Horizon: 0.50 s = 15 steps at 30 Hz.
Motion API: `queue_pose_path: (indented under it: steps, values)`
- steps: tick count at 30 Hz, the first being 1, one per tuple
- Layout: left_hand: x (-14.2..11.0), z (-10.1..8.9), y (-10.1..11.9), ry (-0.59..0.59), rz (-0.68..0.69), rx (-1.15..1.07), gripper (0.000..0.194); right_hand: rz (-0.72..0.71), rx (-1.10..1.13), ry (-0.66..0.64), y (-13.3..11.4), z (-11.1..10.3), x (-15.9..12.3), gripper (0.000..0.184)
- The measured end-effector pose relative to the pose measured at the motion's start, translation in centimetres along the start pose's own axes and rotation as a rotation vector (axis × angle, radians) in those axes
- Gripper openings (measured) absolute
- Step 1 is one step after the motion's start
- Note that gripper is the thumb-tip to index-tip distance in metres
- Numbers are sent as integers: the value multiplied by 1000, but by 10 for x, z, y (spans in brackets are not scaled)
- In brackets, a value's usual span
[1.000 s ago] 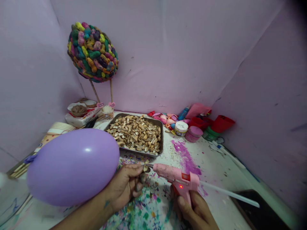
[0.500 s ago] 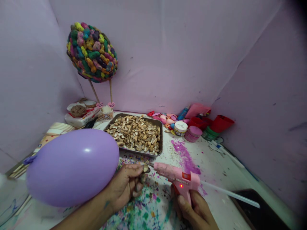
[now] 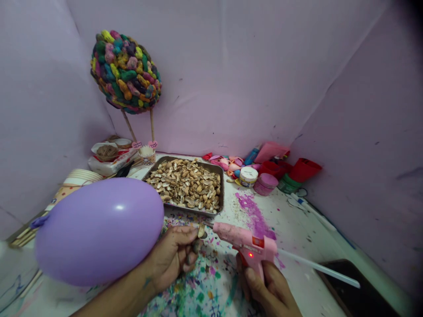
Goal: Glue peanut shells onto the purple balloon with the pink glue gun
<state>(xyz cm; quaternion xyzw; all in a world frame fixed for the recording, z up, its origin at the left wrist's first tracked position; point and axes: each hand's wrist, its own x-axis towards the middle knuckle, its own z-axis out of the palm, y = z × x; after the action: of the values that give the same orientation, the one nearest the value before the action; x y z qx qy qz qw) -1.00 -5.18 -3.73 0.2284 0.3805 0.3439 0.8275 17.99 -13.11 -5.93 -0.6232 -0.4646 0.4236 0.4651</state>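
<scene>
My left hand (image 3: 173, 257) pinches a small peanut shell (image 3: 201, 230) between thumb and fingers, low in the middle of the view. A large purple balloon (image 3: 99, 230) rests against my left forearm. My right hand (image 3: 269, 293) grips the handle of a pink glue gun (image 3: 246, 241) whose red light is on. The gun's nozzle touches the shell. A clear glue stick (image 3: 319, 267) pokes out of the gun's back to the right.
A metal tray (image 3: 222, 188) of peanut shells sits behind the hands. A ball of coloured shells (image 3: 126, 72) stands on sticks at the back left. Paint jars (image 3: 249, 176), red cups (image 3: 304, 169), deflated balloons and paper cups (image 3: 79, 178) crowd the paint-spattered table (image 3: 291, 229).
Almost nothing has changed: both hands hold their places with the nozzle at the shell. The view has drifted very slightly.
</scene>
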Motion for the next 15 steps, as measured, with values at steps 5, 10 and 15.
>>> queue_pose_path:
  steps: [5,10,15]
  values:
    - [2,0,0,-6,5,-3,13,-31,-11,-17,0,-1,1,42]
    - [2,-2,-1,-12,11,-8,12,-18,13,-21,-1,0,1,40]
    - [2,-3,-1,-30,17,-29,12,-12,2,1,2,0,1,42]
